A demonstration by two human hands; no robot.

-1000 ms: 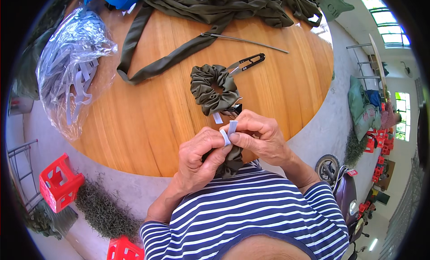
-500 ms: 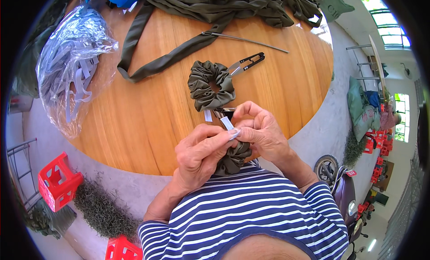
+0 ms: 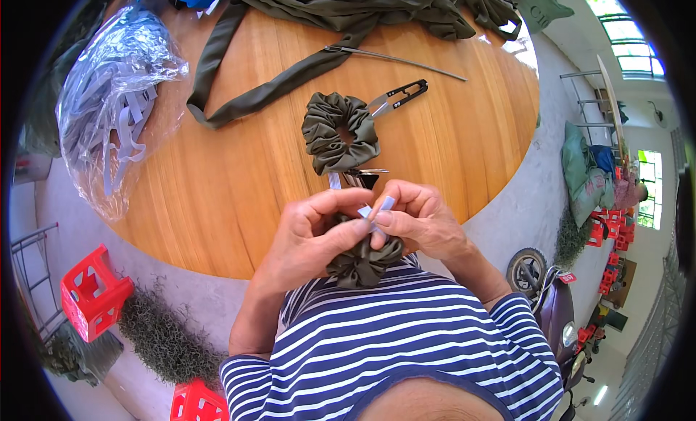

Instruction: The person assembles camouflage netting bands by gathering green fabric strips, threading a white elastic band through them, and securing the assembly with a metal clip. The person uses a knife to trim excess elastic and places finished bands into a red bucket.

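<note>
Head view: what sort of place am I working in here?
Probably a small home or yard workshop making fabric scrunchies: a round wooden table with olive fabric strips, a bag of elastic bands, thread snips, bare concrete floor.

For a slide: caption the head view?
Both hands, left hand and right hand, pinch white elastic in an olive scrunchie.

A round wooden table [image 3: 217, 203] bears a scrunchie [image 3: 339, 131], snips [image 3: 397, 98], fabric [image 3: 348, 7].

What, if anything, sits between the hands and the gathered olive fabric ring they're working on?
Nothing visible: the left hand and right hand already grip the olive scrunchie and its pale elastic ends.
</note>
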